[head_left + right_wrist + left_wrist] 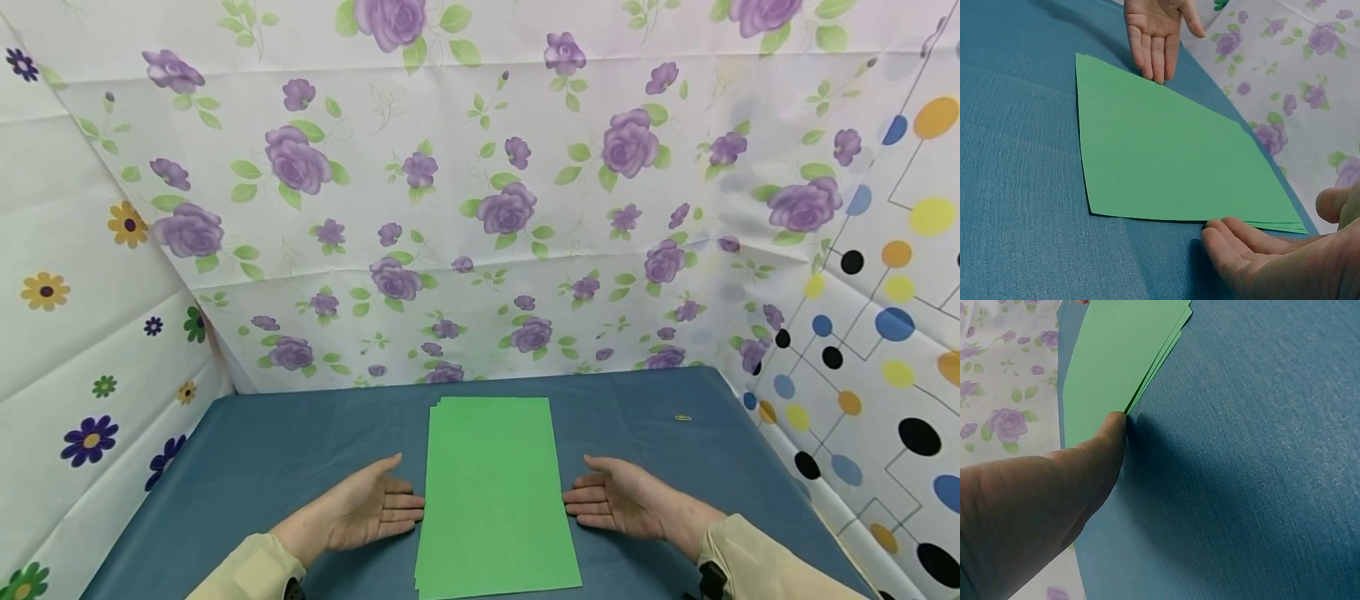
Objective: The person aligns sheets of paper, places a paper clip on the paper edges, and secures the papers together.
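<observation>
A stack of green paper sheets point(491, 500) lies on the blue table, its edges slightly uneven along the left side and at the top left corner. My left hand point(367, 504) stands at the left long edge with straight fingers, fingertips right at the paper. Opposite it, my right hand point(626, 500) has its fingers extended to the right long edge, thumb raised. In the right wrist view the right fingertips point(1219, 234) meet the near edge of the stack point(1160, 150). Staggered sheet edges point(1160, 359) show beside the left hand in the left wrist view.
A small yellow paper clip point(682, 417) lies on the blue tabletop point(315, 442) at the back right. Behind the table hangs a purple-flowered cloth point(450, 208). Patterned cloths point(900, 350) also line the left and right sides.
</observation>
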Motion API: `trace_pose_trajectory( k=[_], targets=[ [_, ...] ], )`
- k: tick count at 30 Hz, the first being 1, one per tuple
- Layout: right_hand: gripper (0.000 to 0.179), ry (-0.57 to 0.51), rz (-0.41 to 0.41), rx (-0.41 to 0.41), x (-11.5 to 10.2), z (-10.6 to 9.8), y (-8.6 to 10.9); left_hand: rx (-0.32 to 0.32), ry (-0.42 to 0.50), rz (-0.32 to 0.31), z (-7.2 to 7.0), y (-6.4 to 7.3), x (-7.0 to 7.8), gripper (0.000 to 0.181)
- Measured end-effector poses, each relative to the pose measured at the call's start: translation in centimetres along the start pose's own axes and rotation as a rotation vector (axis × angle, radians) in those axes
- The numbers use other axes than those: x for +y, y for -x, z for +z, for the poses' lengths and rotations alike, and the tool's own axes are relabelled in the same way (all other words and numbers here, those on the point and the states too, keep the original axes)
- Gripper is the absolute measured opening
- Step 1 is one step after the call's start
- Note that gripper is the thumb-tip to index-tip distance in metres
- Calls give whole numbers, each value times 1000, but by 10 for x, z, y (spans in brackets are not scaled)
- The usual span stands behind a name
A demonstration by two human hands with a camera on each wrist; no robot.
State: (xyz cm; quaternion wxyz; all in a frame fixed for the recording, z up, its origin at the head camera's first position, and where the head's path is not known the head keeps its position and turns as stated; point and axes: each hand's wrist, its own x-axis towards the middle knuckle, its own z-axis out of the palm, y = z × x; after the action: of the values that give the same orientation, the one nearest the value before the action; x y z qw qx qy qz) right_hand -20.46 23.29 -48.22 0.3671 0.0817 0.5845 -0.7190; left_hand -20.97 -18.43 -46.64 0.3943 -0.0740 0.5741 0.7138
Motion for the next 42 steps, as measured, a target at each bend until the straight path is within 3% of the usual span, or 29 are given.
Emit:
trace_pose_trajectory(
  k=[16, 23, 31, 36, 42],
  targets=[
    [66, -59, -6, 28, 1, 5, -6, 57, 24, 8, 5, -4, 0, 85],
    [60, -5, -52, 69, 9, 9, -19, 59, 25, 33, 11, -14, -5, 76],
    [52, 116, -126, 51, 14, 16, -37, 62, -165, 42, 16, -32, -8, 52],
    [40, 206, -149, 140, 13, 25, -44, 100, -270, 49, 20, -37, -7, 43],
    [25, 268, -172, 196, 11, 30, -50, 138, -299, 55, 21, -45, -7, 32]
  ],
)
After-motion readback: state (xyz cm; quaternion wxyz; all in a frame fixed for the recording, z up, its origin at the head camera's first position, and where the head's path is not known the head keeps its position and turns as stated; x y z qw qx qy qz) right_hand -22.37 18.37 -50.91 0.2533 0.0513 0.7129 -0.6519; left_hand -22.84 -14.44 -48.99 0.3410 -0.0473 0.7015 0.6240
